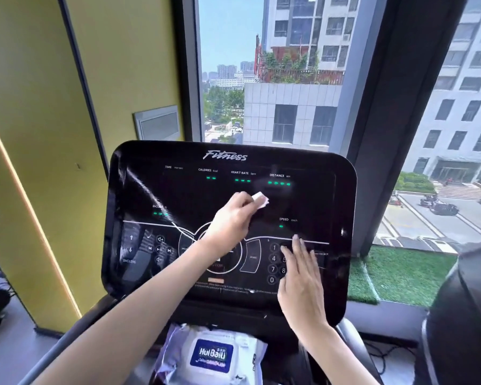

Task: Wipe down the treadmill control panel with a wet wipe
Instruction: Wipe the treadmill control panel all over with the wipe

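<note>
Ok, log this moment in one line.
left hand: holds wet wipe on control panel | right hand: flat on keypad | wipe pack: below panel

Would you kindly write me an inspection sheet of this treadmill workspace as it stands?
Surface: control panel is glossy black with green readouts lit and a pale streak at its upper left.
Job's things: wet wipe, folded small, is at the panel's middle; wipe pack lies below the panel.
Clutter: dark bulky object at the right, cannot tell what it is.
Grippers: left hand pinches the wet wipe; right hand rests flat, fingers straight, on the number keys.
Cables: dark cable on the floor at the right.
Surroundings: yellow wall, window, green turf strip.
</note>
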Motion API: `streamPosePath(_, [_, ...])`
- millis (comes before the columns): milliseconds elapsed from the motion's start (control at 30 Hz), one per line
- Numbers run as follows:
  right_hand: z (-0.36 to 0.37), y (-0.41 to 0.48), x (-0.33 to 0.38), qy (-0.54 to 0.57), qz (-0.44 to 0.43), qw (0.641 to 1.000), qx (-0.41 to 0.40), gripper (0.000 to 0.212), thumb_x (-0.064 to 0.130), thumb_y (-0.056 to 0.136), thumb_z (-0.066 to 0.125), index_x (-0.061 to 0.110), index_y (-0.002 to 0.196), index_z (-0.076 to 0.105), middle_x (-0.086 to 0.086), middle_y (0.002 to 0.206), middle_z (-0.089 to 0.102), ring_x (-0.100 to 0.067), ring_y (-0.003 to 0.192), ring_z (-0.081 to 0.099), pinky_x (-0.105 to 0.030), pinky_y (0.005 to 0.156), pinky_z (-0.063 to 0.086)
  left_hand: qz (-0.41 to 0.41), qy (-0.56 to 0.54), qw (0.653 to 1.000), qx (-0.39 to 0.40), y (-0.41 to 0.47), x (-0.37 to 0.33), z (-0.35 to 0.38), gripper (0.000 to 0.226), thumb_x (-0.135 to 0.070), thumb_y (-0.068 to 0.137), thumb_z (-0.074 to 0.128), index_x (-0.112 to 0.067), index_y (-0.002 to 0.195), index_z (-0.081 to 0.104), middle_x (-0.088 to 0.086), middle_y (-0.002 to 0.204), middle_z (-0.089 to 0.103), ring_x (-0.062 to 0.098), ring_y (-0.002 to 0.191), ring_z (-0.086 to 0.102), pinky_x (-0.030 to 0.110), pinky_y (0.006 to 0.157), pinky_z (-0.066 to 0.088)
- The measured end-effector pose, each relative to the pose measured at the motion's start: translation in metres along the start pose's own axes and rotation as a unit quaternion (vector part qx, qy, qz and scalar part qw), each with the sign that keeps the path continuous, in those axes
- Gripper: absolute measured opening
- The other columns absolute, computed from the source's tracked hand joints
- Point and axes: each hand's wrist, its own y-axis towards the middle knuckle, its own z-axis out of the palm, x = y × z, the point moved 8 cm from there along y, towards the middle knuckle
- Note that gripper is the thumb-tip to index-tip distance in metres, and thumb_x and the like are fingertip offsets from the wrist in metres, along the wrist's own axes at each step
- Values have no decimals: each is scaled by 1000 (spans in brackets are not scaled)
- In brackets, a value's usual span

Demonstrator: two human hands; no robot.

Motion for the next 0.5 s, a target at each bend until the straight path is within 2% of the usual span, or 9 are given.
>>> streamPosePath(67, [-1, 2, -1, -10, -1, 1000, -1, 64, -12, 62, 67, 2, 123, 55, -18, 142, 41, -25, 132, 39, -37, 112, 14, -66, 10, 997, -48, 5, 24, -17, 39, 2, 87, 55, -16, 121, 57, 4, 88, 49, 23, 76, 52, 36, 66, 51])
streamPosePath(133, [-1, 3, -3, -18, -3, 1000, 1, 66, -13, 59, 69, 1, 122, 56, -18, 140, 43, -25, 130, 41, -38, 112, 15, -271, 0, 944, -188, -2, 60, -48, 31, -6, 93, 52, -13, 123, 60, 7, 88, 47, 19, 73, 47, 32, 72, 47])
streamPosePath(167, [0, 2, -4, -20, -5, 1000, 3, 67, -13, 58, 70, 1, 122, 56, -18, 140, 44, -25, 130, 42, -38, 112, 15, -321, 2, 923, -213, -7, 64, -50, 31, -7, 95, 51, -13, 124, 59, 9, 89, 46, 19, 72, 46, 30, 73, 45])
streamPosePath(200, [1, 2, -4, -21, -7, 1000, 3, 67, -13, 57, 70, 1, 122, 56, -17, 140, 44, -25, 130, 42, -38, 112, 16, -298, 13, 933, -199, -5, 54, -44, 33, -5, 94, 50, -13, 125, 58, 10, 89, 47, 20, 73, 46, 31, 71, 46])
streamPosePath(267, [2, 2, -3, -22, -12, 1000, 2, 67, -13, 57, 70, 2, 122, 57, -17, 140, 44, -24, 130, 41, -39, 111, 17, -110, 3, 992, -67, 3, 6, -9, 42, 4, 86, 51, -15, 123, 56, 11, 90, 48, 25, 75, 51, 36, 67, 50])
streamPosePath(333, [1, 2, -3, -18, -11, 1000, 1, 67, -12, 58, 70, 2, 122, 57, -17, 140, 45, -24, 130, 42, -39, 112, 16, 46, -2, 995, 87, -9, -24, 20, 51, 9, 77, 52, -16, 122, 55, 8, 92, 49, 25, 80, 53, 37, 63, 53])
streamPosePath(367, [0, 2, -3, -13, -10, 1000, 1, 67, -13, 58, 70, 2, 121, 57, -17, 139, 45, -24, 130, 43, -39, 112, 16, 57, 8, 994, 95, -6, -20, 17, 51, 8, 77, 52, -16, 121, 56, 6, 92, 49, 25, 80, 54, 38, 62, 53])
streamPosePath(433, [-2, 3, -4, -4, -8, 1000, -1, 66, -14, 58, 69, 2, 121, 57, -16, 139, 46, -24, 129, 43, -39, 111, 17, -66, 11, 998, -12, 12, 13, -13, 42, 4, 84, 52, -14, 121, 60, 5, 88, 47, 24, 78, 54, 39, 67, 53])
streamPosePath(500, [-3, 2, -4, -2, -10, 1000, -2, 66, -14, 60, 68, 3, 122, 57, -16, 139, 46, -23, 130, 42, -40, 111, 17, -247, 21, 957, -153, 17, 50, -45, 32, -2, 92, 51, -11, 122, 60, 5, 86, 44, 25, 74, 53, 41, 73, 51])
